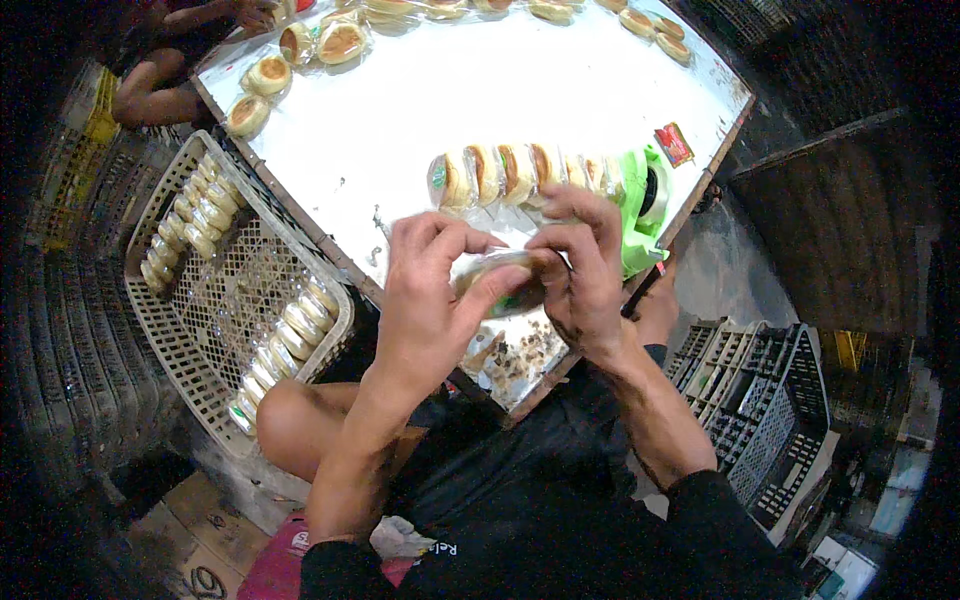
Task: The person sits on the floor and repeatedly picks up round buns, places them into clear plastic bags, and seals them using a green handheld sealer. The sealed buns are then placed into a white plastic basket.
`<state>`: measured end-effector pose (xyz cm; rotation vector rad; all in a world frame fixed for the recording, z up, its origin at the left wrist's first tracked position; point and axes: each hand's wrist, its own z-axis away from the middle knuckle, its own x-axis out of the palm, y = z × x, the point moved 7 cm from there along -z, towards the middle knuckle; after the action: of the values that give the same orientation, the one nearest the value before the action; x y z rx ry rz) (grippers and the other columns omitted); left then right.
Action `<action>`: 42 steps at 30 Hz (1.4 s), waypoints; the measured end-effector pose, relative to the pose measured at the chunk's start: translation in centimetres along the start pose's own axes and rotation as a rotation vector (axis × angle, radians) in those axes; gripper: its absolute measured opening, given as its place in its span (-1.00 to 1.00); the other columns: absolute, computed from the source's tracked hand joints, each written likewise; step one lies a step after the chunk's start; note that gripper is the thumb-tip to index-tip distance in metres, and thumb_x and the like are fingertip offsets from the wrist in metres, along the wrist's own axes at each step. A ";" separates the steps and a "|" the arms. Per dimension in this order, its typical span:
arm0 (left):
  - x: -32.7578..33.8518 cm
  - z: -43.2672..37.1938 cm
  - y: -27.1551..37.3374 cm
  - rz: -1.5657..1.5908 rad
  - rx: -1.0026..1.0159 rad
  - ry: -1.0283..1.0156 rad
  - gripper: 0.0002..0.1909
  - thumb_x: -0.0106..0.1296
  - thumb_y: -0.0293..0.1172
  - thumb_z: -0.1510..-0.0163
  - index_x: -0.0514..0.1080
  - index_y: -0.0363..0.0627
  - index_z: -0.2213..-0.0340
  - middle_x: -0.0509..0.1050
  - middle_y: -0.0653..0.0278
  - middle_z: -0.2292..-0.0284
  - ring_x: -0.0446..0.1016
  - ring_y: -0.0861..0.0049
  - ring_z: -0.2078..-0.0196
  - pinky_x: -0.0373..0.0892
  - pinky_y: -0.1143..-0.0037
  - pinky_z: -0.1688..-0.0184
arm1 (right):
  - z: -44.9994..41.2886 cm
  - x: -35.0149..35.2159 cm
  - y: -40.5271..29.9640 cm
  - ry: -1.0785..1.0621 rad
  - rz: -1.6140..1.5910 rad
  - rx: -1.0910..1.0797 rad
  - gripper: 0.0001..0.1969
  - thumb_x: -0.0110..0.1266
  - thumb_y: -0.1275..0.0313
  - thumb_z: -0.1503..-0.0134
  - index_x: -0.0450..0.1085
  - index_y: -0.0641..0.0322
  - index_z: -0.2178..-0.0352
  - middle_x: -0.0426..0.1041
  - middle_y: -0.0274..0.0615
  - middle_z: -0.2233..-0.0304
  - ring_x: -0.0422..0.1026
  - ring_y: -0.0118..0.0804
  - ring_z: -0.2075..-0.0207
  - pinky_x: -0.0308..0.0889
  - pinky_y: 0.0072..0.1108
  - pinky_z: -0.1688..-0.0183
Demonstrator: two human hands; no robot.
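A round bun in a clear plastic wrapper [517, 301], partly hidden by my fingers and blurred, is held between both hands over the table's near corner. My left hand [431, 277] grips its left side, with the thumb across the front. At the wrapper's upper right edge, the fingers of my right hand [581, 274] pinch the plastic. Just beyond my hands stands a row of wrapped buns [517, 172] set on edge. A bright green tape dispenser [636, 217] sits at the right end of that row, close to my right hand.
More wrapped buns [341, 43] lie along the table's far side. A plastic crate [244, 277] at left holds rows of wrapped buns. A red packet [674, 144] rests near the white table's [480, 90] right edge. Another person's arm [161, 90] shows at upper left. Crates [757, 412] stand at right.
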<state>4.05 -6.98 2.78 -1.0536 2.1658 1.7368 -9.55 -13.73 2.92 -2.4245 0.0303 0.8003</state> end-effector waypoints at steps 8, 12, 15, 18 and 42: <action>3.0 2.0 -3.2 0.600 -0.258 0.449 -0.82 0.16 -0.53 -0.06 0.32 -0.15 0.45 0.41 0.25 0.31 0.36 0.57 0.26 0.28 0.56 0.14 | 3.0 3.2 2.3 0.489 -0.980 0.733 -0.80 0.10 0.58 -0.12 0.27 0.24 0.23 0.35 -0.18 0.15 0.35 -0.45 0.15 0.27 -0.57 0.01; 4.1 1.8 -3.2 0.839 -0.329 0.456 -0.78 0.08 -0.59 -0.08 0.25 -0.15 0.29 0.37 0.35 0.38 0.30 0.70 0.33 0.28 0.63 0.23 | 5.3 -4.1 5.5 0.457 -0.335 0.658 -0.66 0.10 0.47 -0.14 0.24 0.30 0.07 0.36 -0.14 0.13 0.35 -0.31 0.08 0.26 -0.47 -0.04; 5.0 1.0 -2.7 0.896 -0.307 0.378 -0.79 0.07 -0.59 -0.08 0.25 -0.15 0.30 0.36 0.35 0.39 0.29 0.73 0.34 0.28 0.65 0.25 | 12.9 -10.5 13.0 0.217 0.335 0.959 -0.57 0.07 0.21 -0.18 0.35 0.39 0.08 0.38 0.05 0.09 0.35 -0.09 0.01 0.21 -0.38 -0.09; 6.6 0.8 -2.4 0.812 -0.280 0.317 -0.82 0.07 -0.57 -0.09 0.26 -0.15 0.32 0.36 0.37 0.41 0.28 0.73 0.36 0.28 0.64 0.28 | 13.6 -10.4 15.3 0.132 0.311 1.171 -0.46 -0.05 -0.04 -0.20 0.43 0.26 0.11 0.39 -0.11 0.02 0.37 -0.32 0.06 0.25 -0.42 0.01; 4.9 0.4 -2.1 0.629 -0.101 0.215 -0.74 0.01 -0.68 -0.01 0.16 -0.16 0.34 0.27 0.34 0.41 0.28 0.65 0.37 0.30 0.59 0.25 | 6.7 2.3 3.7 0.198 -0.842 1.032 -0.71 0.10 0.43 -0.12 0.27 0.28 0.14 0.34 -0.16 0.25 0.33 -0.37 0.18 0.26 -0.53 0.11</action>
<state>1.66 -8.78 -1.60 -0.6294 2.7890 2.0691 -12.00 -12.85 -4.60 -1.3067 -0.3803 0.0707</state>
